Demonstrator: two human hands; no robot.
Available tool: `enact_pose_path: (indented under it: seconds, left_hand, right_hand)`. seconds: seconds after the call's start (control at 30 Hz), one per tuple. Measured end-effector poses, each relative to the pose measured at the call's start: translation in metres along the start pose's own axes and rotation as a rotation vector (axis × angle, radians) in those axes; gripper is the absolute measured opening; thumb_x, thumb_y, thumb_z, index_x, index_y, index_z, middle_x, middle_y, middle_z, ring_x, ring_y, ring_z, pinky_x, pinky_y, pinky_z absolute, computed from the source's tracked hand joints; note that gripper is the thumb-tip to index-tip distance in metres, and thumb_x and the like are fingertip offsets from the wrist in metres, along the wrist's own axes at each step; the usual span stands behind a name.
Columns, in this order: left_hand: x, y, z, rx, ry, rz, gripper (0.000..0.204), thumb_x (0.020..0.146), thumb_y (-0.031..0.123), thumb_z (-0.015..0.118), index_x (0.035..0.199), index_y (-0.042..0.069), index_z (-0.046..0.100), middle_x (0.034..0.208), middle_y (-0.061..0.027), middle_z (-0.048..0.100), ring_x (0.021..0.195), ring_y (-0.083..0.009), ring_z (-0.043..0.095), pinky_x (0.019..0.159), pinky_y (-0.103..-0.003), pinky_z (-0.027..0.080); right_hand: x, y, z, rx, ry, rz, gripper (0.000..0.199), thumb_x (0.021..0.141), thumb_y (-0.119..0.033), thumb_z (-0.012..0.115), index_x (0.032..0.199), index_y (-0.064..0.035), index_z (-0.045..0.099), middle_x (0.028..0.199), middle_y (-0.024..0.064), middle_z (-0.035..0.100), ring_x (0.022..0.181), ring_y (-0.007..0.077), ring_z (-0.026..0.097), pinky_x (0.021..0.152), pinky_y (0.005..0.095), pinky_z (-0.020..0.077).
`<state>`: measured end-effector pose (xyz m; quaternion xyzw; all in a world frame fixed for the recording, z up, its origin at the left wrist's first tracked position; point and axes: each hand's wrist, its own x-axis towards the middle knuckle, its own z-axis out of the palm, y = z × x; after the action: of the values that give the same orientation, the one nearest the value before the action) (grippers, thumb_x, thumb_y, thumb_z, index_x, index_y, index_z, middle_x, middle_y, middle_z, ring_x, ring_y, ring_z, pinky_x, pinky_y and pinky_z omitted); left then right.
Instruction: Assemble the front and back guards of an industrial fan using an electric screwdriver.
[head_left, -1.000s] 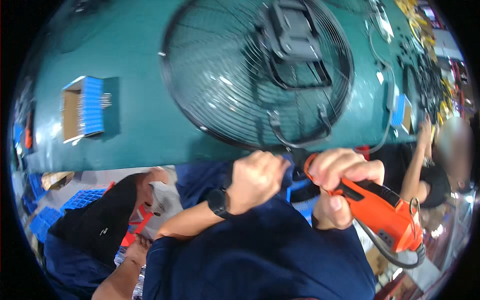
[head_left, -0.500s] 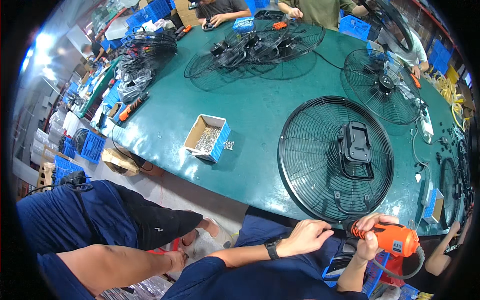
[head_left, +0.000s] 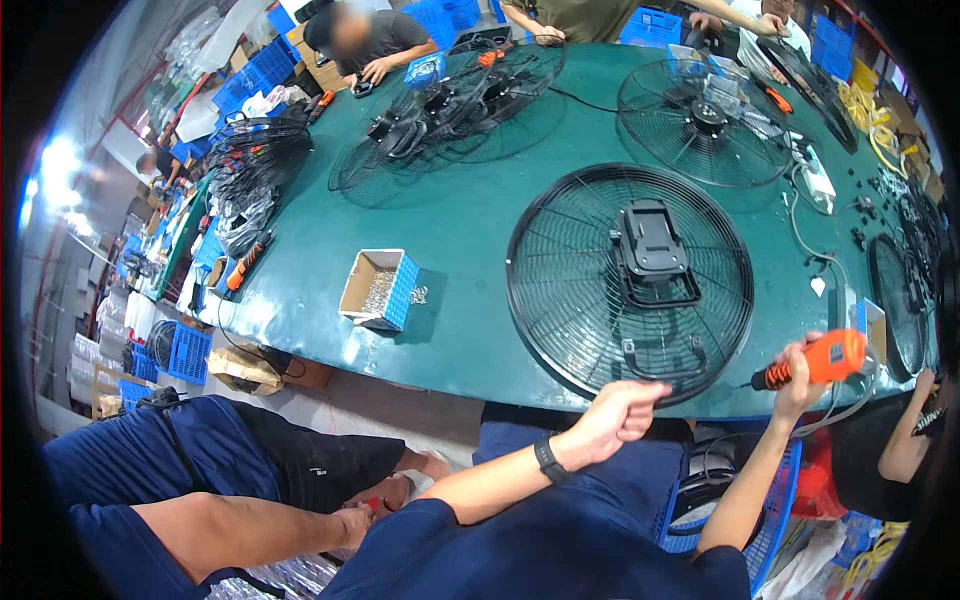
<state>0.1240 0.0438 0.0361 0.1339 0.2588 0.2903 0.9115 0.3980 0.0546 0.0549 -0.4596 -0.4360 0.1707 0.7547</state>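
An orange and black electric screwdriver (head_left: pixel 832 356) with a grey cord is gripped in my right hand (head_left: pixel 795 378), over the table's front edge to the right of the fan guard. My left hand (head_left: pixel 622 415) is at the near rim of the round black wire fan guard (head_left: pixel 560 290), its thumb and index finger pinched together by the rim. Whatever those fingertips hold is too small to make out. On the guard sit a black motor housing (head_left: pixel 655 235) and a bent black bracket (head_left: pixel 665 368). The guard lies flat on the green table (head_left: pixel 450 200).
An open blue and white box of screws (head_left: pixel 375 295) stands left of the guard, a few screws beside it. More fan guards (head_left: pixel 705 120) lie farther back. Another orange screwdriver (head_left: pixel 240 268) rests by the left edge. A person's arm (head_left: pixel 240 525) is at my left; co-workers stand across the table.
My right hand has lifted the screwdriver up and to the right, away from my left hand. My left hand has come up to the guard's near rim. The whole view has shifted.
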Motion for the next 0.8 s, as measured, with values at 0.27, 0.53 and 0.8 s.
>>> enact_pose_path:
  seconds: [0.27,0.53,0.8]
  left_hand:
    - [0.006,0.007,0.035,-0.069,0.137,0.177,0.024,0.097,0.018,0.049,0.112,-0.001,0.051,0.061,0.0077,0.025,0.051,-0.0042,0.025,0.043,-0.019,0.021]
    - [-0.021,0.096,0.067,0.308,0.039,0.446,0.026,0.096,0.020,0.048,0.092,-0.005,0.056,0.061,0.0046,0.029,0.053,-0.0066,0.029,0.042,-0.019,0.021]
    - [-0.031,0.119,0.084,0.400,0.149,0.428,0.024,0.094,0.018,0.051,0.096,-0.005,0.056,0.059,0.0057,0.027,0.052,-0.0056,0.028,0.041,-0.019,0.021]
  right_hand:
    - [0.011,0.004,0.000,-0.060,-0.117,0.023,0.030,0.081,-0.006,0.057,0.108,0.0048,0.048,0.073,0.0068,0.053,0.058,0.0141,0.053,0.056,0.0274,0.0474]
    - [0.009,-0.003,-0.004,-0.016,-0.101,0.042,0.028,0.076,0.001,0.059,0.103,0.0057,0.052,0.073,0.0062,0.056,0.060,0.0126,0.057,0.055,0.0251,0.0475]
    - [0.010,-0.004,-0.011,0.038,-0.073,0.054,0.027,0.075,0.000,0.057,0.101,0.0056,0.052,0.071,0.0064,0.056,0.058,0.0132,0.056,0.056,0.0261,0.0475]
